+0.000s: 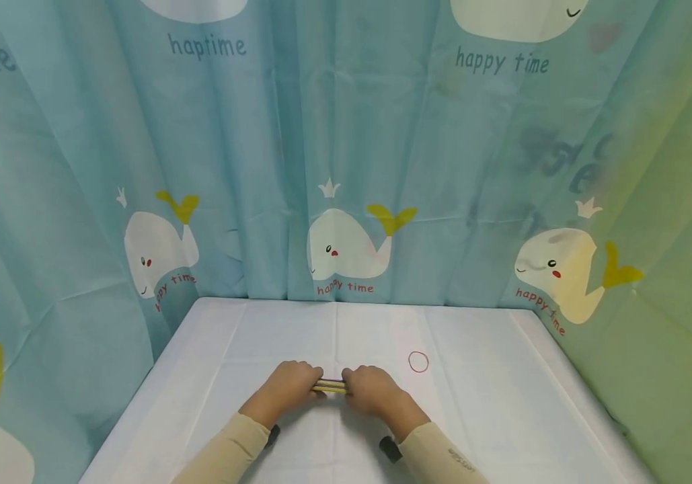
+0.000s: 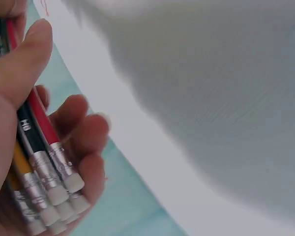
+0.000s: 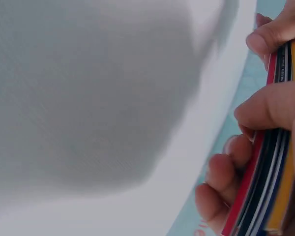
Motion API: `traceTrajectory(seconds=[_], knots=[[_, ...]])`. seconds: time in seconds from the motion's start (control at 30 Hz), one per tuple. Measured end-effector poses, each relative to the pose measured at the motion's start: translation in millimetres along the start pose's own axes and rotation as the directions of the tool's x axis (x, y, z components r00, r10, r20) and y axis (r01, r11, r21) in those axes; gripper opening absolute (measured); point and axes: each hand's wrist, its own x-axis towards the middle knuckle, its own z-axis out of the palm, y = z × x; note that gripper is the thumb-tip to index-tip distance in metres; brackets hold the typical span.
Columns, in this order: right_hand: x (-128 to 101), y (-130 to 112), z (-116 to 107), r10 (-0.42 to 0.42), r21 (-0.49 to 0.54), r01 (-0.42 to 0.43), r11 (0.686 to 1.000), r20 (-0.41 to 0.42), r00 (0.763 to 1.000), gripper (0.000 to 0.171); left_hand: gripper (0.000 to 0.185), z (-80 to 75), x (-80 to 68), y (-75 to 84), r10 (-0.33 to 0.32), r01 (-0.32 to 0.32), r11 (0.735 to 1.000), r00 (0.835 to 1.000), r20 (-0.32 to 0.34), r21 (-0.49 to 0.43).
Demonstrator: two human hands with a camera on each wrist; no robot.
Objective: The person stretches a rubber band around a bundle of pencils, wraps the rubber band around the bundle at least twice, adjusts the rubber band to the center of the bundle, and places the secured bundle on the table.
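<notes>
Two hands held one bundle of pencils (image 1: 330, 386) between them, low over the near middle of the table (image 1: 491, 403). The left hand (image 1: 288, 384) had its thumb and curled fingers (image 2: 81, 123) wrapped round the eraser end, where metal ferrules and pale erasers (image 2: 64, 189) stuck out past the palm; red, black and yellow barrels showed in that grip. The right hand (image 1: 372, 388) closed likewise on the other end, thumb across the top and fingers (image 3: 221, 177) curled beneath, clasping red, black, blue and yellow barrels (image 3: 265, 187). Between the two fists only a short stretch of the bundle showed, lying level. Just beyond the right hand, a small red loop (image 1: 418, 361) lay flat on the white tabletop, apart from both hands. Beige sleeves (image 1: 231, 450) covered both forearms. A blue curtain (image 1: 346, 168) printed with white whales hung behind and beside the table.
</notes>
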Motion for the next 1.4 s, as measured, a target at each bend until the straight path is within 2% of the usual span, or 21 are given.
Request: traceTrajectory(seconds=[0.1, 0.2, 0.37, 0.57, 0.67, 0.9, 1.07, 1.2, 1.3, 1.4], knots=[[-0.7, 0.6, -7.6, -0.017, -0.057, 0.013, 0.998, -0.069, 0.997, 0.01, 0.04, -4.5, 3.2, -0.8, 0.031, -0.021, 0.997, 0.992, -0.124, 0.081], [-1.2, 0.2, -14.7, -0.01, -0.076, 0.001, 0.997, -0.109, 0.994, 0.013, 0.039, -8.7, 6.3, -0.4, 0.049, -0.016, 0.989, 0.974, -0.22, 0.149], [-2.3, 1.3, -21.5, 0.005, -0.039, -0.01, 0.999, -0.124, 0.992, 0.014, 0.031, -12.0, 9.8, 1.9, 0.051, 0.024, 0.974, 0.946, -0.319, 0.225], [-5.0, 16.5, -23.9, -0.011, 0.035, 0.017, 0.999, -0.16, 0.987, 0.015, 0.025, -13.9, 8.1, 4.3, 0.006, 0.083, 0.964, 0.943, -0.334, 0.252], [-9.3, 30.6, -24.7, 0.019, 0.077, -0.007, 0.997, -0.159, 0.987, 0.015, 0.025, -16.8, 5.6, 3.6, -0.011, 0.1, 0.964, 0.94, -0.341, 0.245], [-21.3, 73.7, -21.8, 0.176, 0.162, -0.16, 0.974, -0.094, 0.98, 0.012, 0.023, -22.1, 1.1, -4.5, -0.019, 0.099, 0.97, 0.941, -0.338, 0.22], [-28.6, 103.6, -5.8, 0.277, 0.146, -0.262, 0.954, -0.093, 0.956, 0.009, 0.024, -21.3, 0.0, -10.8, -0.01, 0.107, 0.968, 0.92, -0.392, 0.226], [-32.3, 121.0, 7.9, 0.352, 0.163, -0.34, 0.926, -0.049, 0.935, 0.02, 0.025, -21.2, 0.2, -12.9, -0.028, 0.133, 0.965, 0.909, -0.415, 0.226], [-32.3, 128.7, 13.5, 0.392, 0.193, -0.381, 0.904, -0.021, 0.92, 0.024, 0.024, -22.3, 0.0, -13.3, -0.043, 0.153, 0.958, 0.912, -0.408, 0.24], [-31.8, 132.5, 15.5, 0.407, 0.209, -0.396, 0.894, -0.011, 0.913, 0.015, 0.023, -23.1, -0.5, -13.7, -0.062, 0.165, 0.958, 0.918, -0.392, 0.236]])
